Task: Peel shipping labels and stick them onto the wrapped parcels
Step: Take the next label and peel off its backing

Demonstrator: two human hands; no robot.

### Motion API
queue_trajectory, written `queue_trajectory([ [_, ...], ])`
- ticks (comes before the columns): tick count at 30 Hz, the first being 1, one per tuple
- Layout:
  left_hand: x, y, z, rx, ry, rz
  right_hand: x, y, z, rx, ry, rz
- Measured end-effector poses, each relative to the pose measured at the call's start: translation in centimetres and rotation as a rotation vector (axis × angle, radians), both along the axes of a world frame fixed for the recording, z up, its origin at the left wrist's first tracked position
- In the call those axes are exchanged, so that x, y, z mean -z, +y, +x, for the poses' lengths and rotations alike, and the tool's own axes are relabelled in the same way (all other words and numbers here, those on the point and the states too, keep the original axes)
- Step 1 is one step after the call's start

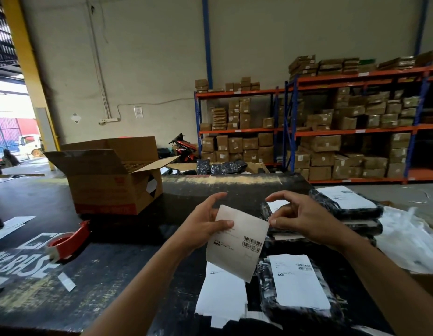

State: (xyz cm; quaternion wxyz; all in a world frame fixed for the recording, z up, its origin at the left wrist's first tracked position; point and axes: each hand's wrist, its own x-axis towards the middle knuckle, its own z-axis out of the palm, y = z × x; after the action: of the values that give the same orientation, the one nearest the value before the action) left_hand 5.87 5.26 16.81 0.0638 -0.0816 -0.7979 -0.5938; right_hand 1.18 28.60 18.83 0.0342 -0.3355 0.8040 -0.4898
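A white shipping label (237,248) with barcodes hangs above the black table, held up between both hands. My left hand (201,226) grips its upper left edge, thumb on the front. My right hand (300,219) pinches the upper right corner with thumb and forefinger. Below lies a black wrapped parcel (298,287) that carries a white label. More loose labels (222,294) lie flat to its left. A stack of black wrapped parcels (346,209) with labels on top sits at the right.
An open cardboard box (113,175) stands on the table at the left. A red tape dispenser (67,241) lies near it. Crumpled clear plastic (409,241) lies at the far right. Shelves of brown boxes (332,141) fill the back right.
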Motion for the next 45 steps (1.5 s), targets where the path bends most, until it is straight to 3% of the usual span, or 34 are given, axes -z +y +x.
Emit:
queue_trajectory([
  [19, 0.1, 0.2, -0.5, -0.030, -0.043, -0.128, 0.6, -0.4, 0.5, -0.063, -0.054, -0.032],
  [24, 0.2, 1.5, -1.0, -0.322, 0.121, -0.340, 1.1, -1.0, 0.5, -0.023, -0.092, -0.183],
  [27, 0.2, 3.1, -0.4, -0.357, 0.235, -0.280, 1.5, -1.5, 0.6, 0.005, -0.115, -0.279],
  [32, 0.5, 4.9, 0.4, -0.149, 0.239, -0.140, 2.0, -2.0, 0.8, 0.023, -0.130, -0.355],
  [38, 1.1, 5.3, 0.6, -0.153, 0.302, -0.182, 2.6, -2.1, 1.0, 0.060, -0.091, -0.338],
  [45, 1.0, 5.7, 0.7, -0.119, 0.288, -0.079, 2.2, -1.4, 1.5, 0.046, -0.079, -0.322],
])
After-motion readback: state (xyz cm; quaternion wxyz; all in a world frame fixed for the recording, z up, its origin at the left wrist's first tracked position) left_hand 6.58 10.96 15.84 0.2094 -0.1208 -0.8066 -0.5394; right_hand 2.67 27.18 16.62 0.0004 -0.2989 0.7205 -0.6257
